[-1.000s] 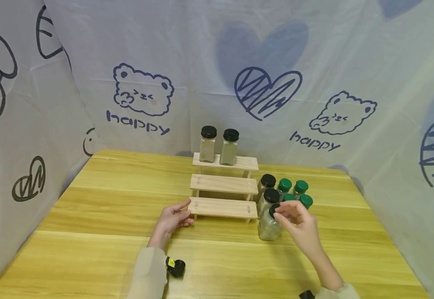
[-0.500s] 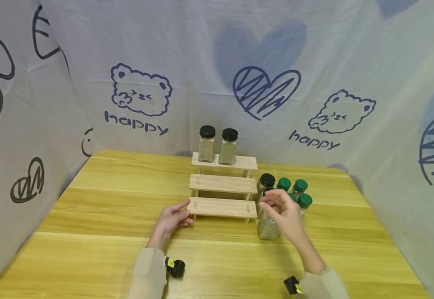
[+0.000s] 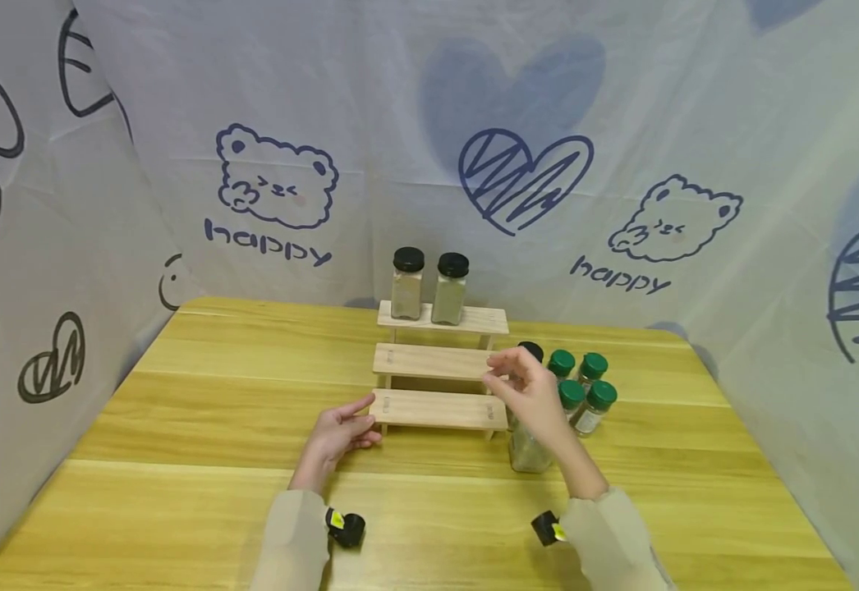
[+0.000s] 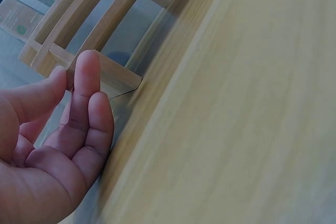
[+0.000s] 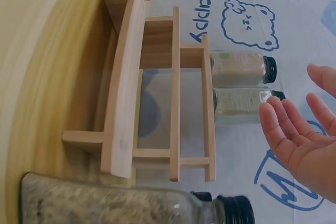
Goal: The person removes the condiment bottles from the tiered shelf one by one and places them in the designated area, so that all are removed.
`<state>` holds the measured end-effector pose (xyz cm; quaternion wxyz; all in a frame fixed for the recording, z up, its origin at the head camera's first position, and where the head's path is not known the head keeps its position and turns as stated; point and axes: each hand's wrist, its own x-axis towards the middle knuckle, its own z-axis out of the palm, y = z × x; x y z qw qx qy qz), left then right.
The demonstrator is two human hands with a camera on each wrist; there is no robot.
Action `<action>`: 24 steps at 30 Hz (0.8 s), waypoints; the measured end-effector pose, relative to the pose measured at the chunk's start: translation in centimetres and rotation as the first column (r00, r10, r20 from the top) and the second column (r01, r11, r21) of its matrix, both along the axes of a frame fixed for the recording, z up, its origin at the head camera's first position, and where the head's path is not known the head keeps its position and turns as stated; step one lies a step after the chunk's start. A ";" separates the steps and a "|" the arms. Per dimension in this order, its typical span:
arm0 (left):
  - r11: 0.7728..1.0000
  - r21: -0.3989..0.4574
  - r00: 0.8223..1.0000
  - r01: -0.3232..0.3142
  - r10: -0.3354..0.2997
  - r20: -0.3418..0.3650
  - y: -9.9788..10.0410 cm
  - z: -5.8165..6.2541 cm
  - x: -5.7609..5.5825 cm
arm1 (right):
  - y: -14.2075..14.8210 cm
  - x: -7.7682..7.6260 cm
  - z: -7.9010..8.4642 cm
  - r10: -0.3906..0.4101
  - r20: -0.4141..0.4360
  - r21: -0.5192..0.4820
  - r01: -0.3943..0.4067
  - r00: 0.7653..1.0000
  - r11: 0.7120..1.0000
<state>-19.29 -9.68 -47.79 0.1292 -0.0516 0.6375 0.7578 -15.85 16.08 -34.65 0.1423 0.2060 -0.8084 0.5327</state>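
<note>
A three-tier wooden spice rack [image 3: 437, 409] stands mid-table. My left hand [image 3: 337, 435] pinches the left end of its lowest board between thumb and fingers, as the left wrist view shows on the board [image 4: 118, 14]. Over the rack's right end hovers my right hand [image 3: 536, 402], fingers bent loosely and nothing in them. Two black-capped spice jars, one tan [image 3: 406, 294] and one pale green [image 3: 449, 297], stand upright on the top tier. Below my right hand is a clear black-capped jar [image 5: 110, 203] of coarse, pale contents, partly hidden in the head view.
Right of the rack, several green-capped jars [image 3: 601, 398] stand close together. Another black-capped jar [image 3: 530, 351] is behind my right hand, mostly covered. The wooden table [image 3: 215, 394] meets a patterned cloth [image 3: 400, 164] at the back.
My right hand has moved left and slightly up, from above the nearest black-capped jar to the rack's right end. My left hand keeps its hold on the rack.
</note>
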 end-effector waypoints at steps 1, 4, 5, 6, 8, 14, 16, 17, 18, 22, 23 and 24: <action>1.000 0.000 1.000 0.000 0.000 0.000 0.0 0.0 0.0 | -0.1 -0.2 0.1 -0.006 0.011 0.000 0.006 1.000 1.000; 1.000 0.000 1.000 0.000 0.000 0.000 0.0 0.0 0.0 | -0.4 -0.7 0.4 -0.018 0.045 -0.010 0.018 0.999 1.000; 1.000 0.001 1.000 0.002 -0.002 -0.001 0.0 0.0 0.0 | -0.5 -0.9 0.4 -0.023 0.052 -0.010 0.024 0.998 1.000; 1.000 0.002 1.000 0.002 -0.002 -0.001 0.0 0.0 0.0 | -0.6 -1.0 0.5 -0.030 0.058 -0.008 0.030 0.998 1.000; 1.000 0.003 1.000 0.003 -0.003 -0.002 0.0 0.0 0.0 | -0.8 -1.3 0.6 -0.038 0.056 0.000 0.038 0.998 0.999; 1.000 0.002 1.000 0.001 -0.001 -0.007 0.0 0.0 0.0 | -0.5 -3.9 -0.8 -0.057 0.052 0.015 0.056 0.997 0.998; 1.000 0.004 1.000 -0.002 0.002 -0.006 0.0 0.0 0.0 | -0.3 -4.9 -1.2 -0.062 0.057 0.020 0.061 0.996 0.998; 1.000 0.005 1.000 -0.004 0.004 -0.006 0.0 0.0 0.0 | -0.4 -5.2 -1.2 -0.064 0.055 0.023 0.063 0.996 0.998; 1.000 0.005 1.000 -0.004 0.004 -0.006 0.0 0.0 0.0 | -0.4 -5.4 -1.1 -0.069 0.054 0.026 0.067 0.996 0.997; 1.000 0.008 1.000 -0.006 0.006 -0.005 0.0 0.0 0.0 | -0.6 -6.5 -0.8 -0.083 0.073 0.009 0.082 0.994 0.997; 1.000 0.007 1.000 -0.004 0.004 -0.009 0.0 0.1 0.0 | -0.6 -6.8 -0.8 -0.082 0.084 -0.001 0.082 0.993 0.997; 1.000 0.009 1.000 -0.005 0.005 -0.008 0.0 0.1 0.0 | -0.7 -7.0 -0.7 -0.085 0.093 -0.008 0.086 0.992 0.996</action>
